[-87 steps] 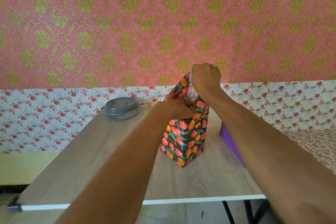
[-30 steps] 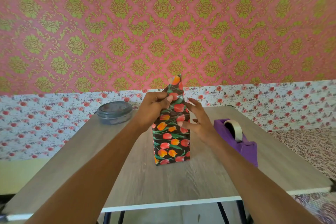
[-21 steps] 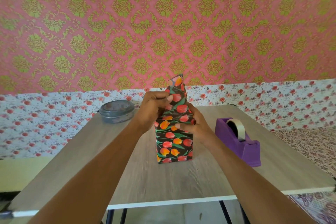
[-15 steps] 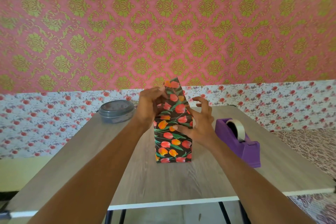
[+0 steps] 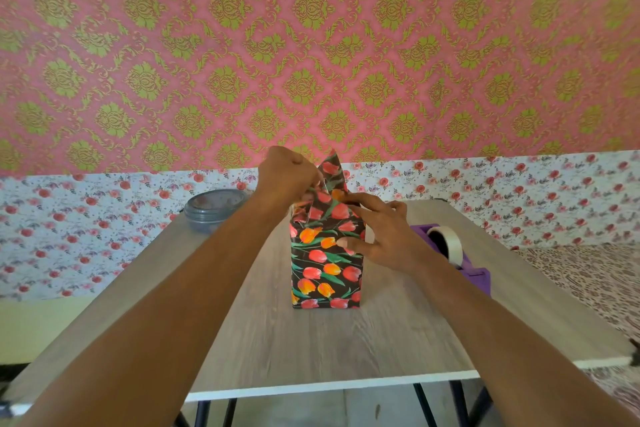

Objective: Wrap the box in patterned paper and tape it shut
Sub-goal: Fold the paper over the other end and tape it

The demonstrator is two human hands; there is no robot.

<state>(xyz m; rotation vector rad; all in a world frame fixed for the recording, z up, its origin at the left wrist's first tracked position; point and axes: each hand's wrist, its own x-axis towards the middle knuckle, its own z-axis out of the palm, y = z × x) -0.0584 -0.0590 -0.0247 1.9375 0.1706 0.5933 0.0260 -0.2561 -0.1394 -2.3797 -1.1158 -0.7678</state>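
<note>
Only the head camera shows this moment. The box (image 5: 325,263) stands on end near the middle of the table (image 5: 311,350), its long axis upright. Its near face and sides are already covered in dark paper printed with red and orange tulips.

At the top the paper is not closed. A pointed flap (image 5: 332,170) rises above the box's upper end, leaning a little to the right. The coming move turns on this: the loose paper lies straight above the box, between the two hands, and I judge it has to come down over the top end.

The left hand (image 5: 287,177) is at the box's upper left corner, higher and farther than the other. Its fingers are curled in and pinch the paper at the foot of the flap. The right hand (image 5: 377,236) lies against the upper right of the box with its fingers spread and fairly straight. Its thumb presses the near face, its forefinger reaches along the top edge, and it grips nothing.

A purple tape dispenser (image 5: 474,274) with a pale roll (image 5: 448,243) sits just right of the box, behind the right wrist, so the right hand is the nearer one for tape. A grey lidded container (image 5: 213,208) rests at the far left of the table, well apart from the box.

The top fold looks about half made, and no tape is visible on it.
</note>
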